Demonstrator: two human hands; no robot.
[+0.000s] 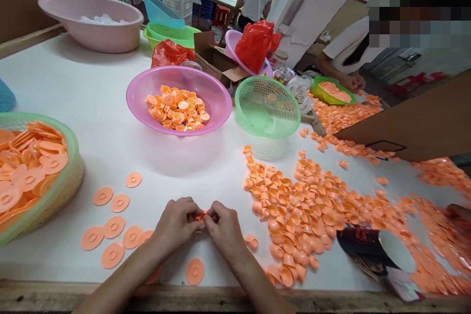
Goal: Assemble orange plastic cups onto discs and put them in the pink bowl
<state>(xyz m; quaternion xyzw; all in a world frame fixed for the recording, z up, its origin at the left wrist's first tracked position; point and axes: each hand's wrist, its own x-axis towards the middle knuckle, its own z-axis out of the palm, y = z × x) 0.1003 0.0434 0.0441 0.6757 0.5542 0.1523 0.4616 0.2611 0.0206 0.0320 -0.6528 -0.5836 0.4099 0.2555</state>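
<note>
I am holding my left hand (pixel 176 223) and my right hand (pixel 224 228) together at the near edge of the white table (pixel 103 108), fingertips meeting and pinching a small orange piece (pixel 201 216) between them. Only a sliver of it is showing past my fingers, so I cannot tell whether it is a cup, a disc, or the two pressed together.

Just left of my left hand, flat orange discs (pixel 114 227) are lying singly on the table, and one more disc (pixel 195 271) is lying just below my wrists. Further left, a green basket (pixel 69 176) is holding a heap of the same discs (its left side is running out of the frame).

Right of my right hand, a wide scatter of small orange cups (pixel 305 206) is spreading across the table; one stray cup (pixel 252 242) is lying almost against my right wrist. Beyond my hands, a pink bowl (pixel 147 103) is holding more orange pieces, and a green mesh basket (pixel 267 105) is sitting just beside it on the right.

At the far right, low down, a dark cylinder with a pale end (pixel 379 250) is lying on its side among the cups; I cannot make out what it is. Another person's hands (pixel 351 81) are resting by a small green dish (pixel 331 92) at the far end.
</note>
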